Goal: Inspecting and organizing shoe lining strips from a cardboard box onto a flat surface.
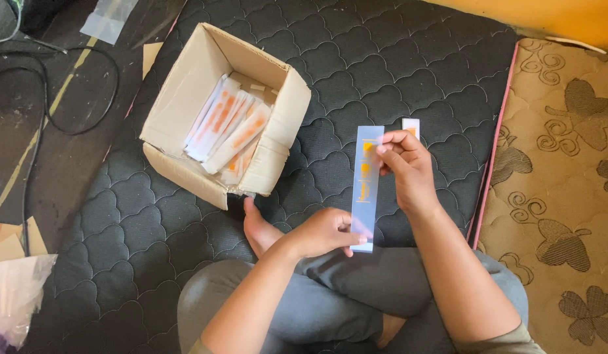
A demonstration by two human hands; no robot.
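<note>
I hold a long narrow pale blue sleeve (pixel 367 187) with orange marks upright over my lap. My left hand (pixel 325 231) grips its lower end and my right hand (pixel 403 167) pinches its upper edge. Just behind my right hand's fingers a small white and orange piece (pixel 411 125) shows; whether the hand holds it or it lies on the mat I cannot tell. An open cardboard box (pixel 180 105) stands on the black quilted mat (pixel 356 59) to the upper left, holding several similar white and orange sleeves (pixel 228 128). My bare foot (pixel 256 231) rests beside the box.
A brown patterned mat (pixel 559 170) lies to the right. Dark floor with a black cable (pixel 41 98) is at the left, a clear plastic bag (pixel 108 18) at the top left, and crumpled plastic (pixel 15 295) at the lower left.
</note>
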